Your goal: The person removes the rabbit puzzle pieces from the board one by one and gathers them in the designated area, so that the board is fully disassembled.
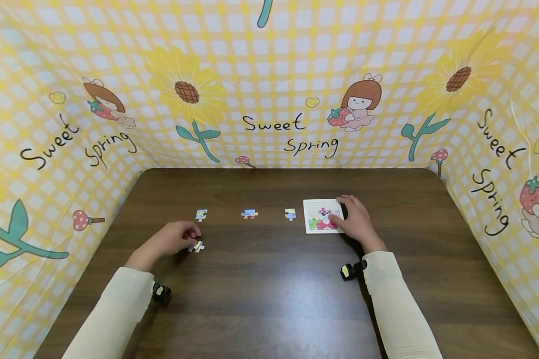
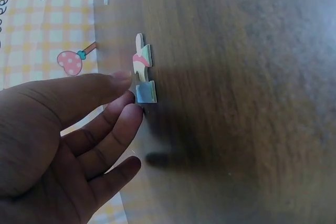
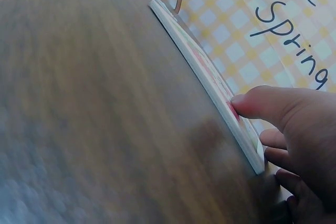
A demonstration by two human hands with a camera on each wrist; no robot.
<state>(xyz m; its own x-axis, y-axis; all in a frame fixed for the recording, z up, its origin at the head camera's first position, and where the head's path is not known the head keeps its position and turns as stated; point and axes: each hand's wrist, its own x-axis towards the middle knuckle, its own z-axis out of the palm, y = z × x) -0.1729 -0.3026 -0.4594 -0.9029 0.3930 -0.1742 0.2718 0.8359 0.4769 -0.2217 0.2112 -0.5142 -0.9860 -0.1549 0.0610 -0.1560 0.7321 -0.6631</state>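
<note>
My left hand (image 1: 176, 239) is at a small jigsaw puzzle piece (image 1: 197, 247) on the table's left side. In the left wrist view its thumb and fingertips lie right by the edge of that piece (image 2: 143, 74), with a gap between thumb and fingers. Whether they touch it is hard to tell. My right hand (image 1: 357, 222) holds a white-framed puzzle board (image 1: 310, 230) by its right side. The thumb rests on the cartoon picture and the fingers go round the edge, as the right wrist view shows along the board's side (image 3: 210, 90).
Three more loose pieces lie in a row left of the board: a left one (image 1: 200, 215), a middle one (image 1: 249, 214) and one (image 1: 290, 215) close to the frame. Yellow checked cloth (image 1: 269, 99) walls the dark wooden table (image 1: 269, 289) at the back and sides.
</note>
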